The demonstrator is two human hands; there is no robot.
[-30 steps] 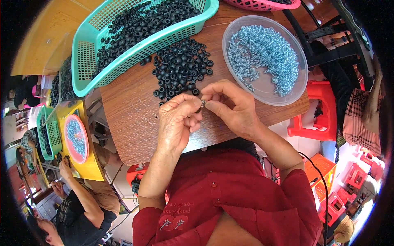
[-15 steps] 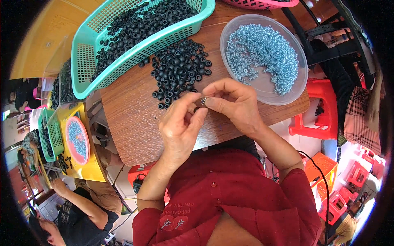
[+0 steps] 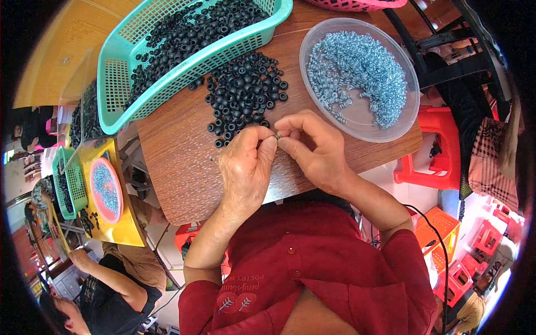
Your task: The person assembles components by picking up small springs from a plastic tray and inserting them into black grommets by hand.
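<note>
Above the near part of the wooden table, my left hand (image 3: 244,165) and my right hand (image 3: 319,149) meet at the fingertips. Both thumbs and index fingers pinch a small shiny ring-like piece (image 3: 277,136); its exact kind is too small to make out. The curled fingers of my left hand are hidden behind its thumb. Just beyond my left hand lies a loose pile of black hollow bead-like pieces (image 3: 245,89). A round clear plastic tray (image 3: 357,129) at the far right holds many small, glossy light-blue ring-like pieces (image 3: 363,64).
A turquoise basket (image 3: 184,71) of more black pieces stands at the far left of the table (image 3: 184,167). Part of a pink basket (image 3: 357,5) shows at the far edge. Right of the table is a red stool (image 3: 430,148). Another person (image 3: 114,290) sits left, by a yellow table (image 3: 125,223).
My left thumb has moved up to meet its index fingertip at the shiny piece. The dark piece that showed in my left fingers is now out of sight.
</note>
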